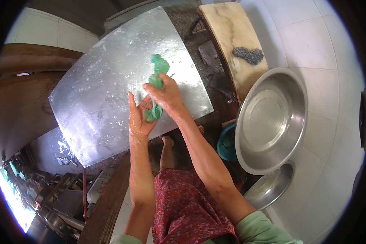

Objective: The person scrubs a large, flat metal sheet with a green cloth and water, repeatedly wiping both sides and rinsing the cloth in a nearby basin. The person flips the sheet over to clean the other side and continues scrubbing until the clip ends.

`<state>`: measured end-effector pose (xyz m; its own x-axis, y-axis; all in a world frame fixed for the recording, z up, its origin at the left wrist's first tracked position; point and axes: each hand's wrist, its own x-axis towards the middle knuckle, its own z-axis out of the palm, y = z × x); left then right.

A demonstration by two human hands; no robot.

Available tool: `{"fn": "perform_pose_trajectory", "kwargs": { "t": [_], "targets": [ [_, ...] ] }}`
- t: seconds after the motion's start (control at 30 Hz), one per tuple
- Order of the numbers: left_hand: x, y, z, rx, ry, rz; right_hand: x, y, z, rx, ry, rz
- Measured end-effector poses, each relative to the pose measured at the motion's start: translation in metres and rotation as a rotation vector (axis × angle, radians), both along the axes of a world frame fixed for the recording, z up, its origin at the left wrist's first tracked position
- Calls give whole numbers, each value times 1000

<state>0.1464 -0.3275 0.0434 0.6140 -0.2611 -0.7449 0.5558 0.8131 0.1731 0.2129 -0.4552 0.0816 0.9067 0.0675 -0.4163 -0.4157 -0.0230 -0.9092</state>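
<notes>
A limp, wet-looking green cloth (pixel 160 65) hangs in the air over the metal tabletop, its upper end smeared by motion. My right hand (pixel 166 95) is closed around its middle. The cloth's lower end dangles by the fingers of my left hand (pixel 140 120), which is turned palm up with the thumb stretched away. Whether those fingers press on the cloth is partly hidden. Below both hands, the shiny metal tabletop (pixel 97 87) is wet and dotted with drops and suds.
At the right stand a large steel basin (pixel 242 134) with clear liquid, a smaller steel basin (pixel 286 183) and a blue tub (pixel 223 148). A grey scouring pad (pixel 248 55) lies on the pale marble bench (pixel 219 24). Wooden furniture (pixel 32 93) borders the left.
</notes>
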Motion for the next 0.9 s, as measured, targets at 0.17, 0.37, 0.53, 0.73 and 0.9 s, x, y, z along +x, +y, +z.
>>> {"fn": "perform_pose_trajectory", "kwargs": {
  "t": [0.17, 0.37, 0.53, 0.73, 0.9],
  "targets": [
    [18, -18, 22, 175, -29, 95, -18, -39, 69, 79, -39, 160],
    [20, -68, 125, 165, -408, 218, -75, -154, 114, 527, -39, -484],
    [-5, -207, 187, 149, -731, -264, -154, -307, 122, 415, -254, -861],
    [-25, -359, 96, 358, -49, -699, -204, -454, -3, -834, 264, -941],
    [-25, -391, -38, 1549, -787, -972, -150, -341, -70, -1400, -104, -326]
  ]
}}
